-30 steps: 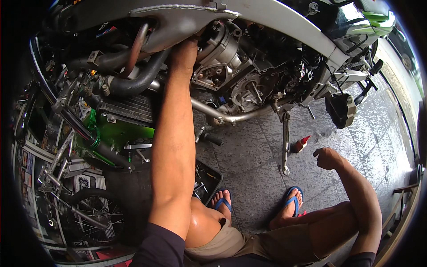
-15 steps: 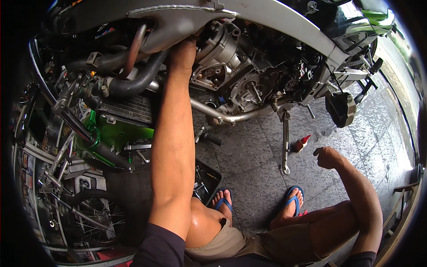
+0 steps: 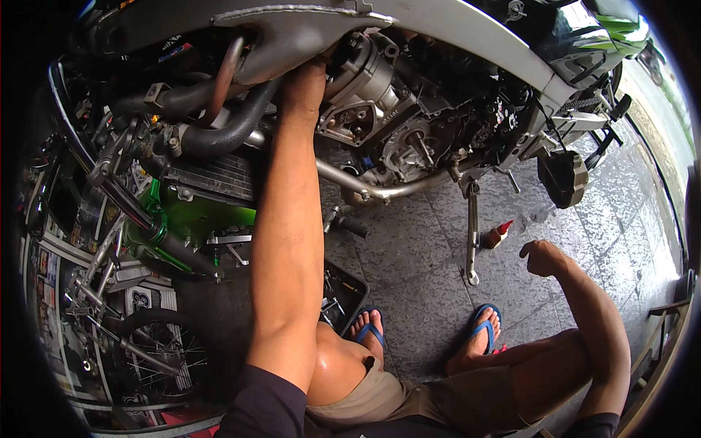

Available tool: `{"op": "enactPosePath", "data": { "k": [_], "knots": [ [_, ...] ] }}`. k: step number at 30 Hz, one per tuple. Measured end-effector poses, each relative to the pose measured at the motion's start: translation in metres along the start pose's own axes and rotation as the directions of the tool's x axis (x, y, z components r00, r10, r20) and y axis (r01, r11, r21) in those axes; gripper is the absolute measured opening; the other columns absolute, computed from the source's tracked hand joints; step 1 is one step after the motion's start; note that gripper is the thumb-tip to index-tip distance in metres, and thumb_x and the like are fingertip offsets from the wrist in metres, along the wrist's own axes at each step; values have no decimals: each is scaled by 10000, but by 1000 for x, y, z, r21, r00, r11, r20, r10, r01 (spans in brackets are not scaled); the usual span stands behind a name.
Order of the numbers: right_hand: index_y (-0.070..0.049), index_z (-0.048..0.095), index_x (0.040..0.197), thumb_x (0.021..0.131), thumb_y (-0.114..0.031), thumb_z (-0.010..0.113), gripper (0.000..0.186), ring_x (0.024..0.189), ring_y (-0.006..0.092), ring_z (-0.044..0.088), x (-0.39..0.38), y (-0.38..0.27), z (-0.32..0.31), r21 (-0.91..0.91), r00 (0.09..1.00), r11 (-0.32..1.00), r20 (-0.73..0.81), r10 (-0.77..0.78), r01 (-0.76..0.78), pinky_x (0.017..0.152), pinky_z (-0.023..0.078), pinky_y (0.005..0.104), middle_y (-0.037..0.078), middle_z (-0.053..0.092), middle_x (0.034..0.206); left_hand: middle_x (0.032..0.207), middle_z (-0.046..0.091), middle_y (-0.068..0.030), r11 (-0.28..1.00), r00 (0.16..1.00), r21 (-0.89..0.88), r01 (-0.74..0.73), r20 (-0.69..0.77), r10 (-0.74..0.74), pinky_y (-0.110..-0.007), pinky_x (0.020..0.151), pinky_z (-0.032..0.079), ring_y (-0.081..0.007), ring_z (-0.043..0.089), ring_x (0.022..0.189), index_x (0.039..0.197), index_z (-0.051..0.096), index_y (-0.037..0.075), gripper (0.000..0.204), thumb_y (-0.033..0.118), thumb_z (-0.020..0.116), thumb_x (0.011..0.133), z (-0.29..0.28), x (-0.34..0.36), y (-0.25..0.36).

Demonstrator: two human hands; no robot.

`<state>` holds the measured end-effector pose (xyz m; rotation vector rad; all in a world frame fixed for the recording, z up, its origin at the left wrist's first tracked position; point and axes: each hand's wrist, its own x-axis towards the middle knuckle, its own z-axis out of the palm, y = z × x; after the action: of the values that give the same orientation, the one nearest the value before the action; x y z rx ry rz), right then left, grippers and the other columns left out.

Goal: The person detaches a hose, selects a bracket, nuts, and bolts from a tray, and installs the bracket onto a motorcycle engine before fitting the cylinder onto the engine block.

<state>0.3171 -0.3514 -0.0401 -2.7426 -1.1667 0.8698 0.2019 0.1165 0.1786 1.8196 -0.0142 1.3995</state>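
Note:
My left arm stretches up into the motorcycle, and my left hand (image 3: 301,89) is inside the frame beside the engine's metal cylinder (image 3: 363,69). Its fingers are hidden behind the cylinder and under the grey frame beam (image 3: 299,40), so what they touch cannot be seen. Below the cylinder is an opened engine case (image 3: 412,148) with a bare shaft sticking out. Over the floor on the right, my right hand (image 3: 546,258) hangs with its fingers curled in and nothing showing in it. A small bottle with a red pointed cap (image 3: 498,235) stands near that hand.
A kickstand (image 3: 472,233) reaches down to the tiled floor. Left of my arm are a black hose (image 3: 226,142), a radiator (image 3: 212,179) and green bodywork. A dark tray (image 3: 350,281) with tools lies by my left foot. A spoked wheel (image 3: 157,350) stands at lower left.
The view has shifted very slightly. My left hand stays inside the frame and my right hand keeps its curled pose.

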Motion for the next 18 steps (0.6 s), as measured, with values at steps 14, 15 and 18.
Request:
{"op": "enactPosePath", "data": {
  "k": [14, 15, 18],
  "knots": [
    [-112, 742, 909, 734, -230, 635, 236, 835, 284, 689, 25, -34, 17, -145, 968, 976, 214, -131, 164, 756, 542, 379, 115, 716, 889, 1126, 613, -87, 990, 994, 95, -105, 3, 106, -368, 938, 418, -213, 536, 1049, 1107, 617, 3, 418, 310, 717, 841, 0, 2, -10],
    [-104, 739, 889, 733, -242, 636, 232, 818, 291, 689, 25, -33, 15, -167, 969, 973, 214, -123, 161, 739, 543, 384, 123, 713, 867, 1130, 615, -100, 995, 998, 85, -59, 9, 59, -371, 945, 412, -225, 539, 1056, 1109, 614, 0, 412, 314, 696, 855, 1, 1, -11],
    [-56, 721, 839, 737, -255, 612, 248, 803, 332, 680, 19, -37, 2, -189, 971, 971, 216, -101, 143, 728, 541, 413, 172, 691, 830, 1157, 610, -121, 999, 1000, 31, 10, 26, -11, -377, 968, 397, -246, 535, 1087, 1124, 605, -3, 420, 326, 669, 872, 0, -1, -11]
  ]
}}
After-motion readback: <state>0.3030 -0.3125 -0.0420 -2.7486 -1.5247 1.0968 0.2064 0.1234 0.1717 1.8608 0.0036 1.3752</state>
